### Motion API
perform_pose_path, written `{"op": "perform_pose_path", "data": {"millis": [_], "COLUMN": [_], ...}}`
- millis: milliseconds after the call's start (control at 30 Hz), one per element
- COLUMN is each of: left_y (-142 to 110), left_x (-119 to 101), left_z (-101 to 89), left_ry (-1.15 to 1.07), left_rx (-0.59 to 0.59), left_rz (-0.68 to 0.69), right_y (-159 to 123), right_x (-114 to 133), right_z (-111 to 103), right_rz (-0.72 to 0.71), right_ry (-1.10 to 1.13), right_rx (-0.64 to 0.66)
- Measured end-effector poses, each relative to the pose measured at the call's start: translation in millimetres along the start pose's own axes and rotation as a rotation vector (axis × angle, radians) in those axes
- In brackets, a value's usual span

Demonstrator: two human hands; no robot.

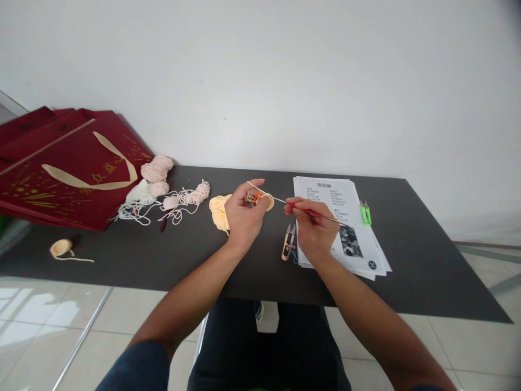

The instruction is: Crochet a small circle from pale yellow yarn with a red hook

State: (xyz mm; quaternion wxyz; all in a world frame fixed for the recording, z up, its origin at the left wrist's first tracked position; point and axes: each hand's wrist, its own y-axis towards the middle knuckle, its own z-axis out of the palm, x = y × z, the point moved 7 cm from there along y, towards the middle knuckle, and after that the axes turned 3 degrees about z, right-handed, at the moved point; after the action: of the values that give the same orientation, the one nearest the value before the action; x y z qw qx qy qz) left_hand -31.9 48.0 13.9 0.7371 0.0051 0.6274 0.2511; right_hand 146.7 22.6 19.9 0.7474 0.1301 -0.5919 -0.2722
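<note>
Right of the yellow yarn (218,212), the left hand (246,214) holds seemingly crocheted work (267,203); farther right, the right hand (317,224) grips a red hook (311,212).

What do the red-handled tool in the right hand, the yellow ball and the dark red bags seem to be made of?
Red-handled tool: bare end grey and thin, probably metal; the red part looks smooth, perhaps plastic.
Yellow ball: soft, matte yarn, as its strands show; fibre unclear.
Dark red bags: likely stiff paper or card, given flat panels and straight edges, with gold-coloured print.
</note>
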Motion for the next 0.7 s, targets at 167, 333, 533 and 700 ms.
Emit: {"op": "perform_pose_path", "data": {"millis": [167,333,533,700], "left_y": [-1,2,2,3], "left_x": [-7,11,24,23], "left_z": [-4.1,0.1,12.1,18.7], "left_ry": [0.130,-0.070,-0.378,-0.503], "left_rx": [-0.041,-0.029,0.062,0.153], "left_rz": [0.071,-0.114,-0.353,-0.490], "right_y": [-8,-12,-12,-10], "right_x": [7,7,2,-8], "right_z": [3,6,5,6], "right_rz": [-0.121,-0.247,-0.253,-0.100], "right_ry": [-0.066,-0.247,-0.283,-0.142], "right_rx": [0.025,0.139,0.132,0.119]}}
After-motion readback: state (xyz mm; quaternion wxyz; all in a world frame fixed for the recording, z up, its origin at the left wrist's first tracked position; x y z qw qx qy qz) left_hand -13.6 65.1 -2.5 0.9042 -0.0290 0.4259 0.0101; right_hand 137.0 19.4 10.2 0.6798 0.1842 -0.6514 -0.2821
